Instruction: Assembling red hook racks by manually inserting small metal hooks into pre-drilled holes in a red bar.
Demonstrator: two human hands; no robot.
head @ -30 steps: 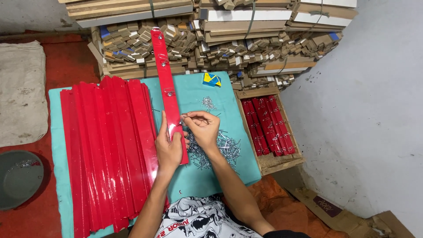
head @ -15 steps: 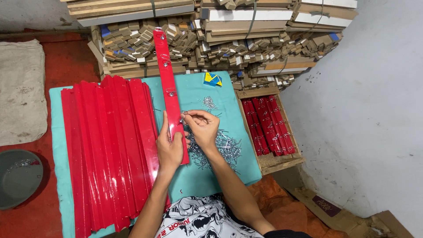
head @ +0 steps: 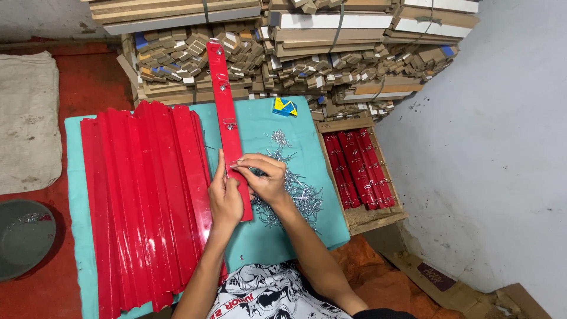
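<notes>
A long red strip (head: 225, 112) with small metal fittings along it lies lengthwise on the teal cloth (head: 280, 236), reaching up toward the wood stacks. My left hand (head: 224, 198) grips its near end from the left side. My right hand (head: 263, 177) presses fingers onto the same end from the right, just above a heap of small silver metal hooks (head: 298, 195). To the left a wide pile of red strips (head: 142, 201) is fanned out on the cloth.
A wooden tray (head: 369, 220) at the right holds several red strips with fittings. Bundled wood pieces (head: 307, 53) are stacked behind. A small yellow-blue box (head: 284, 107) sits at the cloth's far edge. A grey cloth (head: 26, 118) and a dark round pan (head: 23, 236) lie left.
Both hands stay on the strip's near end; the fingers of my right hand have shifted slightly on it. The strip has barely moved.
</notes>
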